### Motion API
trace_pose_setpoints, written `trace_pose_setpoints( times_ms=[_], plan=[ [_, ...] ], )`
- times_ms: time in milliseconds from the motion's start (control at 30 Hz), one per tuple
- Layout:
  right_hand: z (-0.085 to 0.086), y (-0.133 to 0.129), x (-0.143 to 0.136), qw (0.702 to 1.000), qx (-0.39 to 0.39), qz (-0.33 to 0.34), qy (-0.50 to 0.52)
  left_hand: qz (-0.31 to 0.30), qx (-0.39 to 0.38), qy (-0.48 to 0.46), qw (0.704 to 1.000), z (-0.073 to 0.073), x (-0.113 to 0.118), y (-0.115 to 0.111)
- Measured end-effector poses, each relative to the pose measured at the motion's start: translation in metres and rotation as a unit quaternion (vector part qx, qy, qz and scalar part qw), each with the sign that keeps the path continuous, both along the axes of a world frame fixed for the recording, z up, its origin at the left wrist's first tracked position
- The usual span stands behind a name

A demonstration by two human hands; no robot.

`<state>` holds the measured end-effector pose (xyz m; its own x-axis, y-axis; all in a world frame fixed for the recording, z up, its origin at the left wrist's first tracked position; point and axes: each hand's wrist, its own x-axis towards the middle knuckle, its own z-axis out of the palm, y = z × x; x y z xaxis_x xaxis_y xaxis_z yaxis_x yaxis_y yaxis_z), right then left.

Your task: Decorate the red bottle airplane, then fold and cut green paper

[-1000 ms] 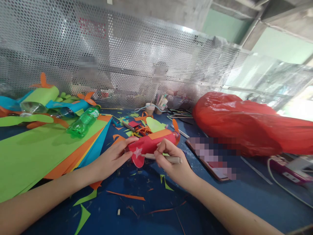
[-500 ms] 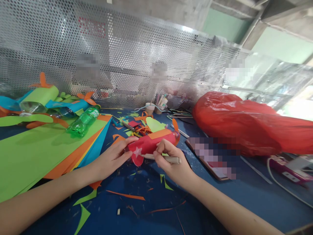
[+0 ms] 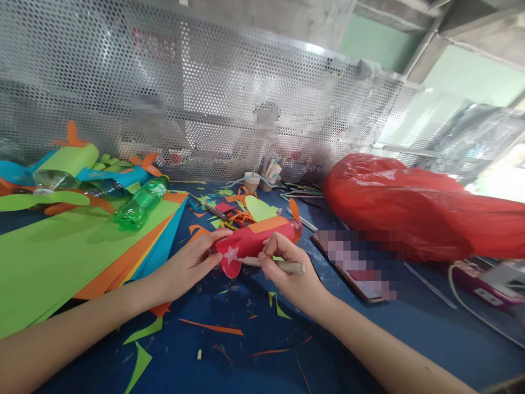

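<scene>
Nearest me on the blue table (image 3: pixel 369 350) lie one small white piece (image 3: pixel 199 354) and one long orange strip (image 3: pixel 211 326). Just beyond, in the middle, the one red paper model (image 3: pixel 266 241) lies between the person's two hands. The left hand (image 3: pixel 200 257) is half curled, its fingers and thumb gripping the model's left end; the right hand (image 3: pixel 289 262) is pinched closed around one white pen (image 3: pixel 292 267), its tip right at the edge of a single pale star (image 3: pixel 231 255). Whether it touches, I can't tell. To the right is one phone (image 3: pixel 348 262), its screen blurred out. To the left, one green bottle (image 3: pixel 141 203) rests on coloured sheets (image 3: pixel 74 251); its white lettering is too small to read. Farther back are one big red bag (image 3: pixel 410 208) and two cups (image 3: pixel 251 183), one filled with pens, before a perforated screen (image 3: pixel 246 71).
</scene>
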<state>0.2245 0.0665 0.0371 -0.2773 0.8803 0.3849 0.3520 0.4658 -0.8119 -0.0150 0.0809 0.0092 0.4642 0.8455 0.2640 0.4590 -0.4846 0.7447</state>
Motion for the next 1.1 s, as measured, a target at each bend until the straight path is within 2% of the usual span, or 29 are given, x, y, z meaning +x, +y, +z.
trace_pose_setpoints(
  times_ms=[567, 667, 767, 833, 933, 1000, 1100],
  plan=[
    [0.002, -0.002, -0.001, 0.999, -0.011, 0.013, 0.031, 0.007, -0.002, 0.005, 1.0, 0.002, 0.001, -0.002],
    [0.002, -0.005, 0.001, 0.999, 0.024, 0.016, 0.04, 0.006, -0.008, -0.002, 1.0, 0.003, 0.001, -0.002],
    [0.003, -0.009, 0.004, 0.992, 0.098, 0.013, 0.083, 0.016, -0.011, 0.0, 1.0, 0.002, 0.001, -0.003],
    [0.003, -0.009, 0.007, 0.98, 0.155, -0.018, 0.12, 0.024, -0.014, -0.003, 1.0, 0.001, 0.0, -0.003],
    [0.007, -0.003, 0.01, 0.95, 0.234, -0.12, 0.168, 0.029, -0.022, -0.014, 0.999, -0.001, 0.0, -0.003],
    [0.011, 0.003, 0.012, 0.935, 0.248, -0.167, 0.189, 0.029, -0.024, -0.022, 0.999, -0.004, 0.0, -0.003],
    [0.018, 0.009, 0.014, 0.934, 0.224, -0.178, 0.212, 0.04, -0.014, -0.036, 0.998, -0.008, 0.002, -0.002]
  ],
)
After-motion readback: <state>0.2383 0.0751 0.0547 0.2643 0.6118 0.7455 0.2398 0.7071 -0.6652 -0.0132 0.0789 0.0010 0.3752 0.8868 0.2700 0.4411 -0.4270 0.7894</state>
